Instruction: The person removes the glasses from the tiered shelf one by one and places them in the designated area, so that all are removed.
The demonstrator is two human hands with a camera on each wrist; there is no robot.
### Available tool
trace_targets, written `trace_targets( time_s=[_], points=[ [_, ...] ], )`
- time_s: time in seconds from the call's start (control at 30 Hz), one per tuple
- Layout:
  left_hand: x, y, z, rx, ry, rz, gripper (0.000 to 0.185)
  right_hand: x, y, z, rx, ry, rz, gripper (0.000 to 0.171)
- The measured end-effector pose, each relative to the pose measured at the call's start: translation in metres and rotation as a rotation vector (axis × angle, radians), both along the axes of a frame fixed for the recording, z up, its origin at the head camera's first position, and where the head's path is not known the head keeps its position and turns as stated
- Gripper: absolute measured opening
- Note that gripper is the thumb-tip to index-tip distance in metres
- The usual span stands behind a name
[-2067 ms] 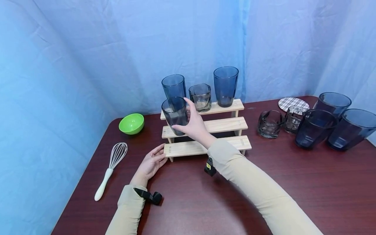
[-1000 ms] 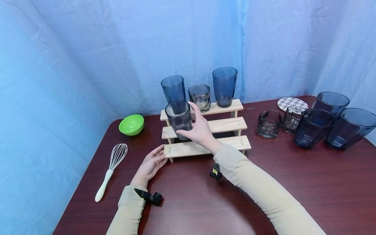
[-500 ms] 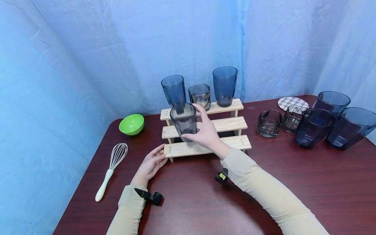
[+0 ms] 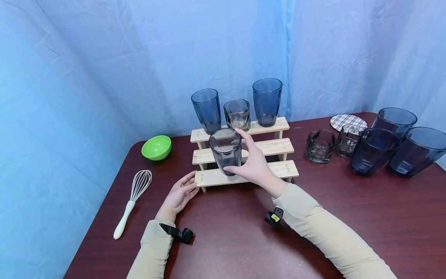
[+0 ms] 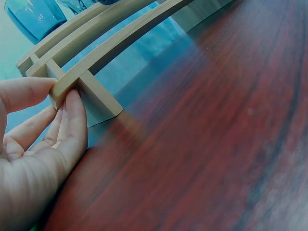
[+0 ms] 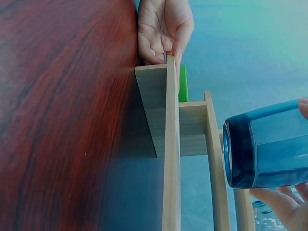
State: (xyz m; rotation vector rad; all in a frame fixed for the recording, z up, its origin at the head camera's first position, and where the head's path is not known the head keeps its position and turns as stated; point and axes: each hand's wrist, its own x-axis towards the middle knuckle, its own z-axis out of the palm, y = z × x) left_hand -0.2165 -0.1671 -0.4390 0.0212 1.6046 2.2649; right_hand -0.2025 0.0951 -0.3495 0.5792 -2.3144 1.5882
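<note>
My right hand (image 4: 252,162) grips a tall smoky-blue tumbler (image 4: 225,149) by its side, thumb low in front and fingers behind. The tumbler is upright and overlaps the middle and lowest tiers of a three-tier wooden stand (image 4: 219,176) in the head view. In the right wrist view its base (image 6: 236,159) is close over the middle tier. My left hand (image 4: 178,197) pinches the left end of the lowest tier, thumb above and fingers below, clearest in the left wrist view. On the top tier stand two blue tumblers (image 4: 206,108) with a short faceted glass (image 4: 237,112) between them.
To the left lie a green bowl (image 4: 156,147) and a white-handled whisk (image 4: 130,207). At the right are three dark blue tumblers (image 4: 374,153), two short glasses (image 4: 320,146) and a checked coaster (image 4: 343,121). Blue curtain (image 4: 156,58) hangs behind the table.
My right hand has carried the tumbler rightward and toward me, from the left end of the middle tier. The left hand keeps its hold on the stand.
</note>
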Motion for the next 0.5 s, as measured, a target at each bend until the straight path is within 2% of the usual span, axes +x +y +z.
trace_targets(
  time_s=[0.5],
  points=[
    [-0.001, 0.000, -0.001, 0.006, 0.001, -0.002, 0.060, 0.022, 0.039, 0.007, -0.023, 0.022, -0.038, 0.106]
  ],
)
